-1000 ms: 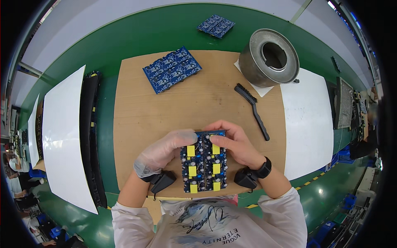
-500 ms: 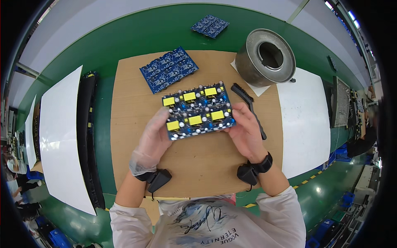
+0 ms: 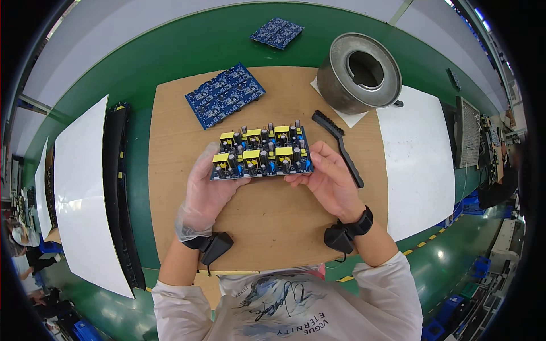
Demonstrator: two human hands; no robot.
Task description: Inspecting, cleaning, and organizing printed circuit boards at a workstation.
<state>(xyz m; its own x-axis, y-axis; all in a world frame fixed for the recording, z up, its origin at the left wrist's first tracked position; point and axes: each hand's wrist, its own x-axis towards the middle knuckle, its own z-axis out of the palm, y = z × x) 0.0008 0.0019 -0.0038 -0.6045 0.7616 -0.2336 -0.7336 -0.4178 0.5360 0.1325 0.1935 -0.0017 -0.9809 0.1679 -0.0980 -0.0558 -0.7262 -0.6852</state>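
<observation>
Between my two hands is a blue circuit board panel (image 3: 263, 152), held above the brown board on the table. It carries yellow transformers, dark capacitors and small blue parts on its upper face. My left hand (image 3: 206, 190), in a clear plastic glove, grips the left end with the thumb along the side and fingers beneath. My right hand (image 3: 333, 181), without a glove, pinches the right end, thumb at the edge and fingers under it. Just right of that hand lies a black brush (image 3: 347, 153), bristles toward the far side.
Another blue board panel (image 3: 225, 95) lies at the far left of the brown board (image 3: 273, 227). Behind it is a further blue panel (image 3: 277, 33) on the green surface. A round metal pot (image 3: 341, 85) stands at far right. White sheets (image 3: 418, 165) flank both sides.
The board panel has tipped in my hands, so its parts now show more from the side. Both hands still hold its ends; the panel sits slightly further left in view.
</observation>
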